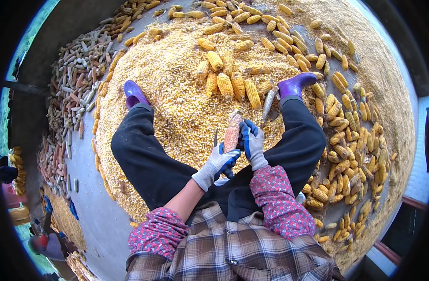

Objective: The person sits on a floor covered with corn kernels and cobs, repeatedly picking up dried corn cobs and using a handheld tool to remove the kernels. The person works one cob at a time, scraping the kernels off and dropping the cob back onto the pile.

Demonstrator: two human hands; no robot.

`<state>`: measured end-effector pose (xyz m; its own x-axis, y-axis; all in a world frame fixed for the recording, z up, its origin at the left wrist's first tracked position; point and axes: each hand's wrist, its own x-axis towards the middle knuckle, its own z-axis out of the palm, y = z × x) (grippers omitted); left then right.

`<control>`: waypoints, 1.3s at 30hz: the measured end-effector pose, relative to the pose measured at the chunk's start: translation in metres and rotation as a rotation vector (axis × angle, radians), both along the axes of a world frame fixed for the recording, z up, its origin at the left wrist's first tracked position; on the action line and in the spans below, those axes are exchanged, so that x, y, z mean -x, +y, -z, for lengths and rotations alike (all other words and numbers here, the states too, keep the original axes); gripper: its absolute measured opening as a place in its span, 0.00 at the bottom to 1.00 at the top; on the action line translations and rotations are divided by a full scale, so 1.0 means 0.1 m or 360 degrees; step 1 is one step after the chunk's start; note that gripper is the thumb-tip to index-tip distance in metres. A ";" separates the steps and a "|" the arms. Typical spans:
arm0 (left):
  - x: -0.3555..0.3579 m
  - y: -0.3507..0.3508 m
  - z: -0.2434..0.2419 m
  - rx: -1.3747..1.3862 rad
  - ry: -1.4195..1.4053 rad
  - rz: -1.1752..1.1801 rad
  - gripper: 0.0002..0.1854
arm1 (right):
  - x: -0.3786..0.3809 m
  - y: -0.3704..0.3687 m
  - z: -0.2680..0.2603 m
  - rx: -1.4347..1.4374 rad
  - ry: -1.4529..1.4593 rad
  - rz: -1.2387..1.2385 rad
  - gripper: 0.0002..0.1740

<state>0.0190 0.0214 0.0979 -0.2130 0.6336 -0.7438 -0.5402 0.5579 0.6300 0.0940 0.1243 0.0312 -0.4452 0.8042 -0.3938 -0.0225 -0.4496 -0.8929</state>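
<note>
Between my gloved hands is a reddish corn cob that looks mostly stripped of kernels (232, 132), its husk end pointing away from me. My left hand (219, 161), in a grey and blue glove, grips the cob's near end; a thin dark spike (216, 137) sticks up beside it. My right hand (251, 140) closes around the cob's right side, its fingertips partly hidden. Beyond the cob, several yellow ears of corn (225, 86) lie on a wide heap of loose kernels (175, 112). A pale bare cob (268, 105) lies by the right boot.
My legs are spread over the kernels, with purple boots (134, 94) at both sides. Stripped cobs (74, 77) are piled at the left, unshelled ears (344, 151) at the right. Another person (47, 244) is at the lower left, near the grey floor (91, 175).
</note>
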 end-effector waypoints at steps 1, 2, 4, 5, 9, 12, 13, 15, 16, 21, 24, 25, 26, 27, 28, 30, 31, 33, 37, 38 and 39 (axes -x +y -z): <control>0.02 -0.03 0.06 -0.0052 0.0084 0.0043 0.15 | 0.00 0.00 -0.01 0.0058 0.0025 -0.0028 0.21; 0.04 -0.05 0.13 -0.0103 0.0169 0.0087 0.17 | 0.00 0.00 -0.02 0.0116 0.0049 -0.0057 0.20; 0.00 -0.11 0.26 0.0071 0.1175 0.0367 0.19 | 0.02 0.01 -0.18 0.0319 -0.0009 -0.0106 0.19; -0.01 -0.14 0.32 0.0165 0.1678 0.0505 0.20 | 0.01 -0.02 -0.13 0.0144 -0.0157 -0.0143 0.21; -0.04 -0.02 0.00 0.0498 0.1873 0.1158 0.24 | -0.06 0.10 0.02 -0.0533 -0.0940 -0.0668 0.24; 0.01 -0.10 0.03 0.0421 0.1760 0.1179 0.21 | -0.07 0.03 0.06 -0.0198 -0.0442 -0.0560 0.21; 0.02 -0.13 0.05 0.0333 0.1750 0.1113 0.21 | -0.09 0.05 0.09 -0.0246 -0.0389 -0.0566 0.20; -0.02 -0.19 0.24 0.0069 0.1747 0.0766 0.23 | -0.12 0.07 0.16 -0.0021 -0.0037 -0.0424 0.17; 0.02 -0.22 0.37 -0.0162 0.1005 0.0365 0.21 | -0.08 0.04 -0.21 0.0402 -0.0027 -0.0295 0.16; 0.16 -0.19 -0.04 0.0020 -0.0680 -0.0141 0.12 | -0.09 0.03 -0.08 0.0211 -0.0022 -0.0189 0.19; 0.42 -0.26 0.00 0.0092 -0.0388 -0.0212 0.16 | -0.11 0.07 0.21 0.0317 -0.0255 -0.0134 0.13; 0.59 -0.27 -0.08 0.0114 -0.0283 -0.0262 0.16 | -0.14 0.09 0.25 0.0372 -0.0322 -0.0158 0.11; 0.91 -0.27 -0.22 0.0003 -0.0090 -0.0348 0.17 | -0.14 0.11 0.24 0.0374 -0.0350 -0.0170 0.10; 1.33 -0.24 -0.41 -0.0050 0.0098 -0.0502 0.16 | -0.16 0.14 0.22 0.0367 -0.0393 -0.0172 0.10; 1.81 -0.28 -0.52 -0.0423 0.0599 -0.0931 0.19 | -0.18 0.13 0.25 0.0353 -0.0375 -0.0267 0.10; 2.77 -0.48 -0.82 -0.1178 0.0248 -0.1445 0.24 | -0.17 0.07 0.23 0.0322 -0.0400 -0.0261 0.10; 2.87 -0.62 -1.24 -0.1102 0.0269 -0.1534 0.26 | -0.14 0.08 0.20 0.0311 -0.0399 -0.0253 0.10; 2.93 -0.70 -1.38 -0.1148 0.0191 -0.1702 0.23 | -0.12 0.07 0.34 0.0331 -0.0420 -0.0309 0.10; 2.23 -0.22 -0.85 -0.0809 0.0037 -0.1204 0.19 | -0.20 0.13 0.75 -0.0603 -0.1152 -0.0858 0.12; 1.97 -0.15 -0.71 -0.0736 -0.0001 -0.0942 0.19 | -0.21 0.07 0.68 -0.0914 -0.1286 -0.0889 0.15; 1.73 -0.17 -0.59 -0.0646 -0.0044 -0.0682 0.20 | -0.15 -0.06 0.54 -0.1210 -0.1414 -0.0929 0.19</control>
<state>-0.1541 0.0048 0.1571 -0.4967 0.7305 -0.4688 -0.6835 0.0037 0.7300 0.1087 0.1188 -0.0230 -0.6266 0.7321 -0.2673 0.7284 0.4281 -0.5350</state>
